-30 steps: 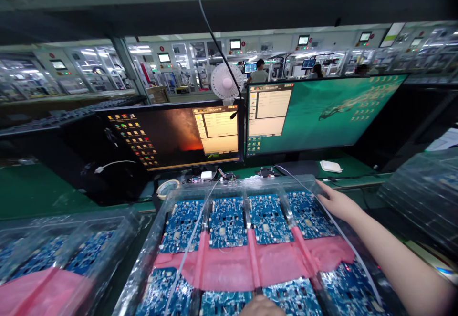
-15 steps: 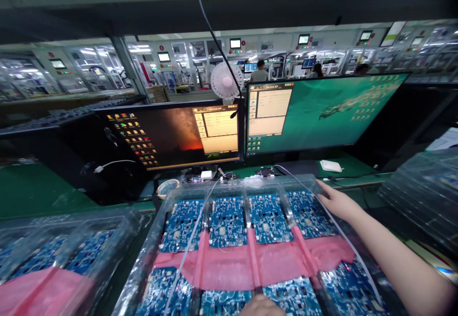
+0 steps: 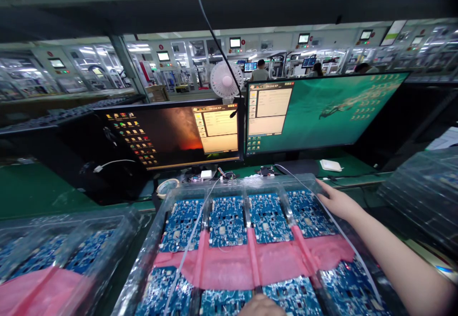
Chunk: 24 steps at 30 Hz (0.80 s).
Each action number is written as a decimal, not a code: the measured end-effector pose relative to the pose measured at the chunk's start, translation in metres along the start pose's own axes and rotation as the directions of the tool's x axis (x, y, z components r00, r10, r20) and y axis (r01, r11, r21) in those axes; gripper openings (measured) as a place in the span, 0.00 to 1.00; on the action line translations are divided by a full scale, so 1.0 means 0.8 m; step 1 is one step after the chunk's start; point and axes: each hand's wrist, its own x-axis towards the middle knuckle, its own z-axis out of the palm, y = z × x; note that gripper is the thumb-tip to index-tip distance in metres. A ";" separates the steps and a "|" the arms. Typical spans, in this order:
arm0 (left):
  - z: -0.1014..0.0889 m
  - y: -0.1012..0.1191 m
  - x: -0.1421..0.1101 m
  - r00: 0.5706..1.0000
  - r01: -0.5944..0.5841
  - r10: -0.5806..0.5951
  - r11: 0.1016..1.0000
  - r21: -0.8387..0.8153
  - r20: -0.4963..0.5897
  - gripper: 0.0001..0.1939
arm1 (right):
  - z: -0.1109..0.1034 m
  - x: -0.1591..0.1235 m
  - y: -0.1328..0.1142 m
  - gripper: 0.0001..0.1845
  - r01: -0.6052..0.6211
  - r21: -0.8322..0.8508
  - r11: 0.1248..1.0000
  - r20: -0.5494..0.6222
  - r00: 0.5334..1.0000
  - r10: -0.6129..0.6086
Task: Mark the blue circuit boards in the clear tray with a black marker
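Fingers of the right hand contact the far right corner of the clear plastic tray; grip indeterminable. Tray contains blue rectangular circuit boards crossed by pink sheeting. Left hand, partly out of frame, adjoins the near boards; finger state indeterminable.

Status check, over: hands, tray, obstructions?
Right bare hand at clear plastic tray's far right corner; left bare hand low centre, partly out of frame. Tray holds blue circuit boards, pink sheet across middle. Possible snag: two thin white cables across tray.
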 end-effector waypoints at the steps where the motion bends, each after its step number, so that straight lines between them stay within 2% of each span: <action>1: 0.000 0.000 0.000 1.000 0.001 -0.001 1.000 0.001 -0.002 0.19 | 0.000 0.000 0.000 0.30 0.000 0.001 1.000 0.004 1.000 0.000; 13: -0.013 0.004 0.004 1.000 -0.012 0.012 1.000 -0.009 -0.009 0.23 | -0.002 -0.001 -0.002 0.30 -0.020 0.010 1.000 0.026 0.999 0.020; 24: -0.024 0.007 0.013 0.999 -0.040 0.041 0.998 -0.045 0.012 0.21 | -0.002 -0.001 -0.003 0.30 -0.024 0.023 0.999 0.027 0.999 0.023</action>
